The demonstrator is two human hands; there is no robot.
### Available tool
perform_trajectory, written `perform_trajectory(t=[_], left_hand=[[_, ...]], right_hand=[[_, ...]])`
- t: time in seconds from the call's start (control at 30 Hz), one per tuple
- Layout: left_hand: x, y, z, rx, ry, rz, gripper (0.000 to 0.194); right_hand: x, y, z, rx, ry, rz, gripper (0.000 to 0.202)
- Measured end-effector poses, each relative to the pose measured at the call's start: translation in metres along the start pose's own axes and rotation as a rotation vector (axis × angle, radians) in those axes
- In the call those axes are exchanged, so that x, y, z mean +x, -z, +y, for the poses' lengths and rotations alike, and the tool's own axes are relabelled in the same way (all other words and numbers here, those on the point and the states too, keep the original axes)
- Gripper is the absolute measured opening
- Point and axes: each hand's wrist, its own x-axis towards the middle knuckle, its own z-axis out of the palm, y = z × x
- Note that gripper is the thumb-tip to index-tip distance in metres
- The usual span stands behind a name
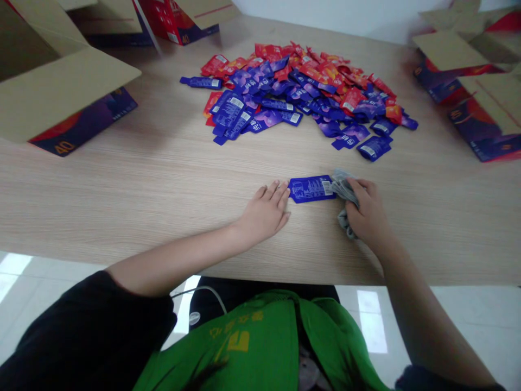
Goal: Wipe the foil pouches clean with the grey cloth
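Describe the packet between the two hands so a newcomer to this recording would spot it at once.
On the wooden table, look from the heap of red and blue packets toward the green garment. There, a flat blue packet lies between the left hand and the grey cloth bunched in the right hand. Unlike the heaped ones, it lies alone, barcode and white print facing up.
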Motion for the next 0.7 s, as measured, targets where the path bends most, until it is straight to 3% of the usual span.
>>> perform_trajectory(t=[0.1, 0.17, 0.27, 0.37, 0.6, 0.7], left_hand=[[-0.001, -0.001, 0.000, 0.006, -0.001, 0.030, 0.060], [-0.001, -0.002, 0.000, 0.011, -0.005, 0.048, 0.058], [-0.001, -0.002, 0.000, 0.018, -0.013, 0.055, 0.056], [0.000, 0.000, -0.001, 0.014, -0.022, 0.042, 0.058], [0.001, 0.003, -0.001, 0.003, -0.028, 0.036, 0.058], [0.001, 0.002, -0.002, 0.011, -0.026, 0.039, 0.058]], right_hand=[[-0.003, -0.003, -0.032, 0.045, 0.123, -0.016, 0.068], [-0.005, -0.009, -0.056, -0.005, 0.228, -0.095, 0.065], [-0.006, -0.015, -0.071, -0.098, 0.294, -0.207, 0.058], [-0.009, -0.012, -0.056, -0.118, 0.251, -0.196, 0.056], [-0.018, 0.006, 0.009, -0.044, 0.107, -0.111, 0.052], [-0.011, 0.014, 0.016, 0.000, 0.061, -0.119, 0.050]])
